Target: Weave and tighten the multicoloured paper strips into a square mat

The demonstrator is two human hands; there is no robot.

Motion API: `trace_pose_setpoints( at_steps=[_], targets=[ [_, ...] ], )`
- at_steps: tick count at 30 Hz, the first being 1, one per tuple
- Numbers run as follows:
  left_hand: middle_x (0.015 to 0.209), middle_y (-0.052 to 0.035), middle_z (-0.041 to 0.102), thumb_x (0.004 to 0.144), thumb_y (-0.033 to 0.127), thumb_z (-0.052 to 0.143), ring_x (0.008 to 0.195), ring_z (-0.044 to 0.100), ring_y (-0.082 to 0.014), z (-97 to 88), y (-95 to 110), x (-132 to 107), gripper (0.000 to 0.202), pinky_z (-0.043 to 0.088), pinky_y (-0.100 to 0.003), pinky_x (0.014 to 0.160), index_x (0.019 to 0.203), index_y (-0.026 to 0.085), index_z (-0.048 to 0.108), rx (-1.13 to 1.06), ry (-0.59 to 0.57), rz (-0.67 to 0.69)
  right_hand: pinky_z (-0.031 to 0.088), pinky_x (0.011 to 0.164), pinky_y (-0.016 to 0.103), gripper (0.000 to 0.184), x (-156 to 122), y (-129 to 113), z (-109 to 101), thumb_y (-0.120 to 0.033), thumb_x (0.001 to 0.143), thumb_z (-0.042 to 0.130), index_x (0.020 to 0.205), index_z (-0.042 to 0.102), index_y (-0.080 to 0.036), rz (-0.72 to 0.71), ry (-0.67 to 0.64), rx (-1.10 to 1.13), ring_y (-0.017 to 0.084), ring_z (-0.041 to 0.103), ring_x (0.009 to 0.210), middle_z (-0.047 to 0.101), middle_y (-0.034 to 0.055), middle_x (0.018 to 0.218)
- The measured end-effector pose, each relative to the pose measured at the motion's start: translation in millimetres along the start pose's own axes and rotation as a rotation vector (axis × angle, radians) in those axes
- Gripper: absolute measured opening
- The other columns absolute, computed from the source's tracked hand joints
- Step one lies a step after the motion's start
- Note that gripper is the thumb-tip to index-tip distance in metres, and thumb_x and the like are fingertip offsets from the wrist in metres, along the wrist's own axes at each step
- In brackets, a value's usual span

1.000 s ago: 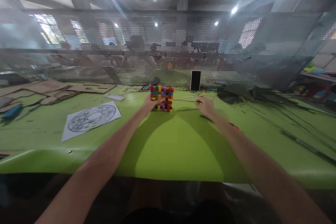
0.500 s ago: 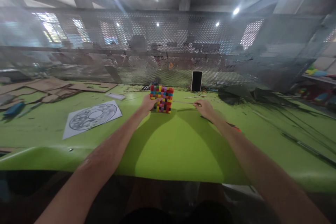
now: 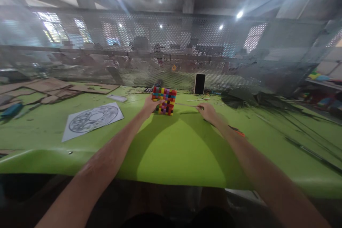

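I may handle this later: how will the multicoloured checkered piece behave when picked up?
The checkered piece is probably fairly stiff: it looks flat though the left hand grips only one side. Its squarish outline suggests it won't readily roll.

Through my feed I see a bare left hand [image 3: 151, 106] and bare right hand [image 3: 208, 112], uncovered forearms [image 3: 117, 146], and dim, apparently black clothing [image 3: 151, 221] at the lap.

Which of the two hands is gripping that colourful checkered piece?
The left hand: it holds the colourful checkered piece by its left side. The right hand instead pinches the thin strip on the piece's right side.
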State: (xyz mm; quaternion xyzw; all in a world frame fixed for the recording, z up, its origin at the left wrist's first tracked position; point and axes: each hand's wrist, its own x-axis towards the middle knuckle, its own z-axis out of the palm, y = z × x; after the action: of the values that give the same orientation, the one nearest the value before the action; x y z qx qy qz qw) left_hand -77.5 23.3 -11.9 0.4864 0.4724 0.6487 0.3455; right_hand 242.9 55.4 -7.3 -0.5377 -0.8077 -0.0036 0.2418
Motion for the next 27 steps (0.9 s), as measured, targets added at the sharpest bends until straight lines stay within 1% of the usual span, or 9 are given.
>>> trace_pose_setpoints(
  at_steps=[3, 6, 7, 9, 11, 13, 16, 21, 27],
  targets=[
    [0.123, -0.0123, 0.066, 0.061, 0.029, 0.089, 0.105, 0.066, -0.0263, -8.9, 10, 6, 0.073, 0.053, -0.047, 0.098, 0.127, 0.019, 0.059, 0.139, 0.092, 0.161, 0.05, 0.083, 0.033, 0.024, 0, -4, -2, -0.026, 0.095, 0.059, 0.103, 0.079, -0.018, -0.016, 0.017, 0.017, 0.024, 0.069, 0.092, 0.079, 0.0089, 0.103],
    [0.139, -0.0164, 0.054, 0.069, 0.031, 0.085, 0.129, 0.051, -0.032, -24.0, 30, 10, 0.069, 0.04, -0.05, 0.111, 0.131, 0.019, 0.059, 0.551, 0.184, 0.578, 0.049, 0.086, 0.034, 0.021, -1, -11, -4, -0.025, 0.095, 0.06, 0.1, 0.08, -0.02, -0.036, 0.042, 0.035, 0.023, 0.069, 0.093, 0.079, 0.0076, 0.102],
    [0.139, -0.0154, 0.055, 0.073, 0.033, 0.083, 0.134, 0.047, -0.0327, -28.3, 37, 10, 0.06, 0.036, -0.05, 0.114, 0.128, 0.02, 0.062, 0.665, 0.128, 0.696, 0.048, 0.088, 0.034, 0.021, -1, -13, -4, -0.025, 0.095, 0.06, 0.099, 0.08, -0.021, -0.043, 0.054, 0.04, 0.023, 0.068, 0.095, 0.079, 0.0069, 0.102],
    [0.122, -0.0111, 0.065, 0.082, 0.038, 0.077, 0.124, 0.053, -0.0306, -32.7, 47, 9, 0.032, 0.037, -0.047, 0.112, 0.109, 0.023, 0.071, 0.791, -0.002, 0.807, 0.046, 0.092, 0.034, 0.02, -2, -17, -3, -0.025, 0.095, 0.061, 0.098, 0.08, -0.022, -0.059, 0.074, 0.048, 0.023, 0.067, 0.099, 0.079, 0.0056, 0.104],
    [0.109, -0.0096, 0.068, 0.087, 0.039, 0.072, 0.113, 0.059, -0.0284, -31.0, 52, 5, 0.022, 0.042, -0.043, 0.104, 0.101, 0.022, 0.073, 0.854, -0.121, 0.818, 0.045, 0.093, 0.035, 0.019, -3, -21, -3, -0.026, 0.095, 0.062, 0.099, 0.08, -0.023, -0.069, 0.091, 0.053, 0.023, 0.065, 0.103, 0.078, 0.0056, 0.105],
    [0.106, -0.0092, 0.069, 0.089, 0.035, 0.069, 0.108, 0.061, -0.0278, -25.9, 52, 0, 0.025, 0.043, -0.042, 0.099, 0.11, 0.021, 0.072, 0.918, -0.15, 0.793, 0.044, 0.093, 0.035, 0.018, -4, -23, -3, -0.026, 0.095, 0.063, 0.1, 0.08, -0.022, -0.072, 0.103, 0.055, 0.023, 0.064, 0.103, 0.078, 0.0063, 0.104],
    [0.106, -0.0094, 0.069, 0.089, 0.031, 0.068, 0.108, 0.062, -0.0285, -19.3, 50, -3, 0.028, 0.041, -0.041, 0.096, 0.116, 0.02, 0.07, 0.955, -0.125, 0.764, 0.044, 0.092, 0.036, 0.019, -4, -23, -4, -0.026, 0.095, 0.063, 0.101, 0.08, -0.021, -0.08, 0.122, 0.059, 0.024, 0.063, 0.099, 0.078, 0.0069, 0.1],
    [0.092, -0.0066, 0.068, 0.085, 0.026, 0.07, 0.09, 0.063, -0.0239, -17.2, 57, -3, 0.012, 0.044, -0.034, 0.083, 0.091, 0.016, 0.069, 0.89, -0.114, 0.739, 0.042, 0.093, 0.038, 0.019, -2, -20, -6, -0.025, 0.095, 0.063, 0.101, 0.081, -0.021, -0.074, 0.16, 0.052, 0.025, 0.063, 0.097, 0.077, 0.0072, 0.1],
    [0.091, -0.0064, 0.066, 0.088, 0.018, 0.061, 0.095, 0.062, -0.0249, -13.6, 63, -10, 0.007, 0.042, -0.036, 0.087, 0.087, 0.018, 0.068, 1.02, -0.069, 0.803, 0.038, 0.094, 0.04, 0.023, -2, -22, -11, -0.024, 0.098, 0.058, 0.103, 0.08, -0.021, -0.053, 0.223, 0.033, 0.027, 0.061, 0.104, 0.076, 0.0088, 0.105]
  ],
)
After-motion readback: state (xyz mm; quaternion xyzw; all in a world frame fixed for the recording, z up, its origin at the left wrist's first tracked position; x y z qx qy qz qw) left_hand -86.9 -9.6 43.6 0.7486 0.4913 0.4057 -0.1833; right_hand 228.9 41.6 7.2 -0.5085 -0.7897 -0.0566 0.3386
